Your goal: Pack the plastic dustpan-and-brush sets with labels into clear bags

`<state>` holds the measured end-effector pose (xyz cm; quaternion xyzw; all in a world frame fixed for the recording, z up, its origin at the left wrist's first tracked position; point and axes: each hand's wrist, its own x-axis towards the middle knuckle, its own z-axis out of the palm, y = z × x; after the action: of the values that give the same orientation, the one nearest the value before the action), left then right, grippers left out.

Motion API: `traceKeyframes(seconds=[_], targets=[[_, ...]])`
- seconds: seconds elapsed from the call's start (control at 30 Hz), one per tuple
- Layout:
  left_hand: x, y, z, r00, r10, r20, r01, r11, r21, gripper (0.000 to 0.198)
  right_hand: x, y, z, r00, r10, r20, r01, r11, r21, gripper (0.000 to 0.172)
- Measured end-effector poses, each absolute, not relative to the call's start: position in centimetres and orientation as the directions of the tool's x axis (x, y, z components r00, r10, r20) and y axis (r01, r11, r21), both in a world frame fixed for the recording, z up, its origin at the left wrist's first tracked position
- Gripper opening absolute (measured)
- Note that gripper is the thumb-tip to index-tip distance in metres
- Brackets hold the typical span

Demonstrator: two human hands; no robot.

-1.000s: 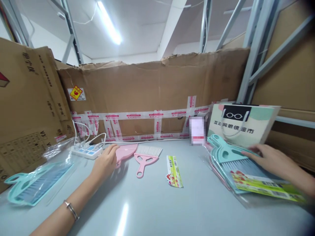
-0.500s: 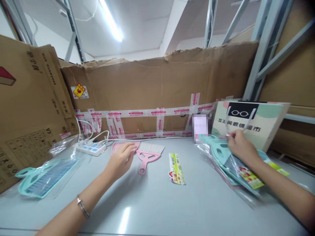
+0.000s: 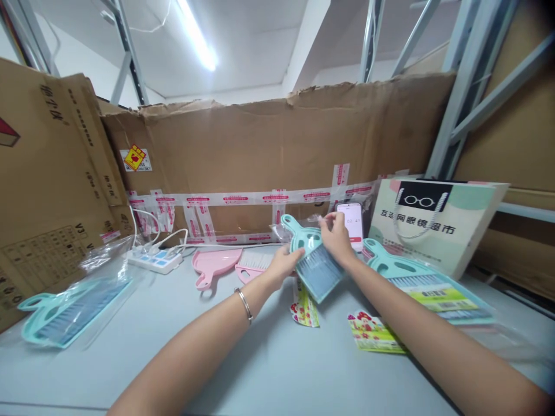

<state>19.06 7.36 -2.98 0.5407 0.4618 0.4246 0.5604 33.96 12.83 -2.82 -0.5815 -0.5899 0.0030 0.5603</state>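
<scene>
In the middle, above the table, I hold a teal dustpan and brush set (image 3: 319, 267) with its brush lying in the pan. My left hand (image 3: 282, 267) is closed on its left edge, thumb on top. My right hand (image 3: 339, 238) pinches the clear plastic bag (image 3: 318, 219) at the set's upper right. A pink dustpan (image 3: 217, 263) and a pink hand brush (image 3: 254, 264) lie to the left, the brush partly behind my left wrist. One printed card (image 3: 304, 309) lies below the set; another printed card (image 3: 375, 334) is partly under my right forearm.
More bagged teal sets (image 3: 427, 283) lie at right, before a paper carrier bag (image 3: 437, 222). A phone (image 3: 352, 222) leans at the back. Another bagged teal set (image 3: 78, 312) and a power strip (image 3: 156, 260) are at left. Cardboard (image 3: 243, 150) walls the table's back.
A teal set has come from the right-hand pile to the middle, into both hands. My left hand has left the pink dustpan. The second card now shows on the table.
</scene>
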Motion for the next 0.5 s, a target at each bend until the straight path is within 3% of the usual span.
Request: traceKeyframes(seconds=[0.1, 0.13, 0.23, 0.3, 0.4, 0.5], targets=[[17.3, 7.9, -3.0, 0.012, 1.0, 0.01, -0.091, -0.008, 0.996, 0.036, 33.4, 12.5, -2.8, 0.423, 0.521, 0.741, 0.598, 0.454, -0.661, 0.033], [16.7, 7.8, -3.0, -0.047, 0.998, 0.045, -0.132, -0.051, 0.99, 0.04, 33.1, 12.2, -3.0, 0.448, 0.533, 0.718, 0.535, 0.483, -0.693, 0.035], [15.1, 7.5, -3.2, -0.165, 0.968, 0.188, -0.204, -0.22, 0.954, 0.058, 31.8, 11.0, -3.5, 0.354, 0.779, 0.517, 0.248, 0.455, -0.855, 0.035], [14.5, 7.2, -3.6, -0.215, 0.943, 0.253, -0.19, -0.295, 0.937, 0.056, 30.5, 10.3, -3.9, 0.29, 0.894, 0.343, 0.059, 0.341, -0.938, 0.038], [14.2, 7.0, -4.2, -0.282, 0.908, 0.311, -0.142, -0.36, 0.922, 0.047, 28.6, 9.4, -4.3, 0.249, 0.96, 0.126, -0.195, 0.177, -0.965, 0.041], [13.2, 8.3, -4.0, -0.311, 0.897, 0.315, -0.162, -0.377, 0.912, 0.051, 28.0, 8.9, -4.7, 0.134, 0.989, 0.056, -0.309, 0.095, -0.946, 0.034]])
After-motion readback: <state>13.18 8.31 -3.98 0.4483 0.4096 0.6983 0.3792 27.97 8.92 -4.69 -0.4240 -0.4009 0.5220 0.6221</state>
